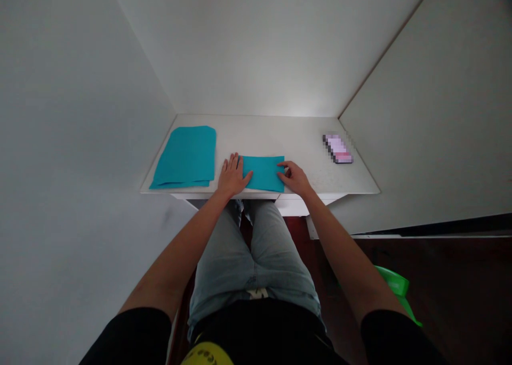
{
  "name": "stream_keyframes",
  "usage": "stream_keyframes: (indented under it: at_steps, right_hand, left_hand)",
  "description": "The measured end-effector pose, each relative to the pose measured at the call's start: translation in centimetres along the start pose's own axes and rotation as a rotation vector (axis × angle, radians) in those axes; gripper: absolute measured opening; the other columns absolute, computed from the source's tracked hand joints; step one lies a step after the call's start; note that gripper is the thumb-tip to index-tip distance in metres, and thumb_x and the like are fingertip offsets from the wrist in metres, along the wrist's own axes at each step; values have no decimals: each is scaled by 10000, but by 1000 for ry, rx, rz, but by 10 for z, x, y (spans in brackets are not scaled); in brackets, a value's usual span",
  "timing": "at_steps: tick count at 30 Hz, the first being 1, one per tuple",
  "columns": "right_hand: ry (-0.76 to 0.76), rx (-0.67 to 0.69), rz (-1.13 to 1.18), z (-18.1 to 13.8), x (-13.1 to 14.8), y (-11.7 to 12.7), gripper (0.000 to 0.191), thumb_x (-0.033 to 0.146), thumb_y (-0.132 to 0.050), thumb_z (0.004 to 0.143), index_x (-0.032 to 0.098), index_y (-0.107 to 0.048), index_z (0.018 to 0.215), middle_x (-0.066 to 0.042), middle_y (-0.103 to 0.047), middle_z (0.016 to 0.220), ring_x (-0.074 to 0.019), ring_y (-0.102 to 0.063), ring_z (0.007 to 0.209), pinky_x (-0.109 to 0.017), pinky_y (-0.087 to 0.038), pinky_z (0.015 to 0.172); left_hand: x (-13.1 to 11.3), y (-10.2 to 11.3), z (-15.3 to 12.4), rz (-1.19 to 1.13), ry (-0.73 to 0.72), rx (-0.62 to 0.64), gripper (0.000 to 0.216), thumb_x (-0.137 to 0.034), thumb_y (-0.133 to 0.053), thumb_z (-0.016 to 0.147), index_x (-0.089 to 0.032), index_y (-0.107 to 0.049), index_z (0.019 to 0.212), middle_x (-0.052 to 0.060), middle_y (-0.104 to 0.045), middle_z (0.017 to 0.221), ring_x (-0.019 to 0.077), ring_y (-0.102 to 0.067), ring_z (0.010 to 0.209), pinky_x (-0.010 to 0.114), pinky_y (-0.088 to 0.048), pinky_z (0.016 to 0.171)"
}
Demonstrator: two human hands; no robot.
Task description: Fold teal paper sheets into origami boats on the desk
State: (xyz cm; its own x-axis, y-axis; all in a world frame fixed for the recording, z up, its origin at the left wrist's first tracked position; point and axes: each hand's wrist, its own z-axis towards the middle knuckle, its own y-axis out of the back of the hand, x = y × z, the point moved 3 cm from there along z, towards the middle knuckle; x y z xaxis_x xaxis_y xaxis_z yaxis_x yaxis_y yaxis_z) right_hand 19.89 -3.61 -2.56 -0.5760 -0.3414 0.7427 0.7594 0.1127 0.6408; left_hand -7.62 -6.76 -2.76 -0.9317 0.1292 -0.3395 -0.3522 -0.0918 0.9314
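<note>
A small turquoise rectangle of folded-looking paper (264, 173) lies on the white desk (256, 136) near its front edge. My left hand (232, 178) rests flat over the paper's left end, fingers stretched and thumb spread onto it. At the right end, my right hand (295, 177) touches the paper with index finger and thumb set apart; its other fingers curl partly out of sight. Left of my hands is a stack of larger turquoise sheets (186, 154), with lower sheets showing along the front edge.
A phone (338, 149) with a blurred-out screen lies at the desk's right side. White walls (256, 50) stand behind and on both sides. Below the desk top is a white drawer front (292, 207). A green plastic object (394, 282) is on the dark floor at right.
</note>
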Motion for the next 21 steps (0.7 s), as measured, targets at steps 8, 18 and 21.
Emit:
stream_keyframes:
  at_steps: [8, 18, 21]
  right_hand:
    - [4, -21, -62, 0, -1, -2, 352, 331, -648, 920, 239, -720, 1252, -31, -693, 899, -194, -576, 693, -355, -481, 729]
    - [-44, -24, -34, 0, -2, -1, 527, 352, -673, 905, 243, -608, 1416, -33, -713, 991, -188, -623, 695, -343, -474, 671]
    - [-47, -33, -24, 0, -2, -1, 577, 368, -678, 907, 251, -575, 1462, -48, -724, 1071, -183, -627, 703, -342, -487, 666]
  left_hand:
    - [-4, 1, -5, -4, -1, -10, 819, -561, -483, 1037, -100, -359, 1703, 197, -283, 1796, 367, -203, 1696, 564, -123, 1388]
    - [-6, 4, -7, -19, -6, 7, 847, -586, -511, 1022, -88, -370, 1692, 213, -270, 1797, 375, -190, 1699, 570, -95, 1388]
    - [-6, 4, -7, -8, -5, 9, 845, -585, -503, 1024, -84, -369, 1691, 216, -266, 1797, 373, -187, 1700, 565, -97, 1388]
